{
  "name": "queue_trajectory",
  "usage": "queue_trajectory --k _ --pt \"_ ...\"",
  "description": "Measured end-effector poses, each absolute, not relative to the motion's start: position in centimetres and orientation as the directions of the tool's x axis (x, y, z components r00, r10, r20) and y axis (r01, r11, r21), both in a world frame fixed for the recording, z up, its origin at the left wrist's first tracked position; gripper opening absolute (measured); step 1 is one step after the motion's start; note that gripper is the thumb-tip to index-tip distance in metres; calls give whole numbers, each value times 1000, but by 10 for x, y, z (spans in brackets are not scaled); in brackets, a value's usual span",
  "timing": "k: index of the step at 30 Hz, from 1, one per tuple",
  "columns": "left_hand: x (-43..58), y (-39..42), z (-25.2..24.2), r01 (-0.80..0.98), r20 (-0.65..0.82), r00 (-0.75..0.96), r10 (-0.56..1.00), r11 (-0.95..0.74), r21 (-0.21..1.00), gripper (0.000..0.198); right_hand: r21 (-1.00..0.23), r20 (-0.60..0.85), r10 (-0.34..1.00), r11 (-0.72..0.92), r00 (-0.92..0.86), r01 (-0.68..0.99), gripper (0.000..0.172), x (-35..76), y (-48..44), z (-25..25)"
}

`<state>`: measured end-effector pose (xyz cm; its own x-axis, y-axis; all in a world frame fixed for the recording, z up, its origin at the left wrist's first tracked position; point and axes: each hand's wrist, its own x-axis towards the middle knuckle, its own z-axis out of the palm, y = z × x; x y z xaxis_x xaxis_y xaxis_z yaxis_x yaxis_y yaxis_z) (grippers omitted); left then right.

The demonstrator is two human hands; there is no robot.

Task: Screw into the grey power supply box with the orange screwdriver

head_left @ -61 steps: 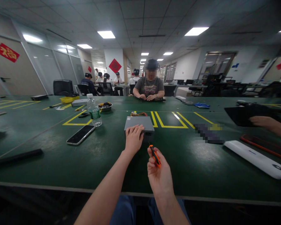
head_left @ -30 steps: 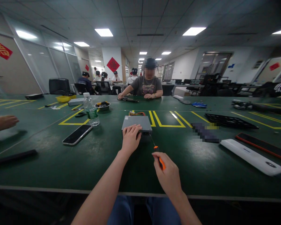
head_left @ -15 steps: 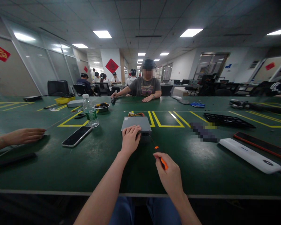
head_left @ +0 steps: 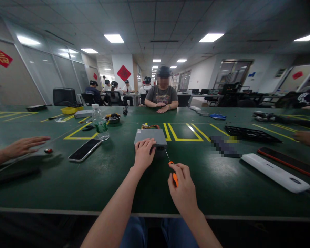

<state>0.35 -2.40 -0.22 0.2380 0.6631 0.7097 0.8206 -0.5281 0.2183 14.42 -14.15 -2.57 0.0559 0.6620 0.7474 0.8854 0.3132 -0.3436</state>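
Observation:
A grey metal box with coloured wires at its back lies on the green table in front of me. My left hand rests on its near left corner, fingers curled over the top, pressing it down. My right hand is closed round an orange-handled screwdriver. The thin shaft points at the box's near right face, its tip at or just short of it.
A phone and water bottle lie to the left. A white bar and an orange-edged phone lie to the right. A person sits opposite. A neighbour's hand reaches in at left, another at right.
My right hand has turned the screwdriver from upright to pointing at the box and brought it closer. My left hand stayed on the box. The neighbour's hand at left came in over the table.

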Motion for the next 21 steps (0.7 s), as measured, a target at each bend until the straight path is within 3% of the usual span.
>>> queue_trajectory --k 4,7,11,15,18,21 --pt "3 -24 -2 821 706 237 667 -526 221 24 -106 801 588 325 -112 940 23 143 -141 -20" --pt "3 -23 -2 825 700 237 673 -520 221 24 -28 796 583 303 -162 953 24 146 -144 -8" --pt "4 -24 -2 829 690 232 686 -510 228 25 -34 798 588 260 -130 965 23 152 -144 6" --pt "4 -25 -1 819 699 234 675 -525 233 25 -94 729 679 223 -85 970 26 153 -143 4" --pt "4 -25 -1 817 700 236 674 -527 233 24 -123 662 742 247 -106 961 27 151 -142 -5" --pt "4 -25 -1 825 694 232 682 -516 232 25 -98 673 723 298 -157 950 33 150 -142 -12"
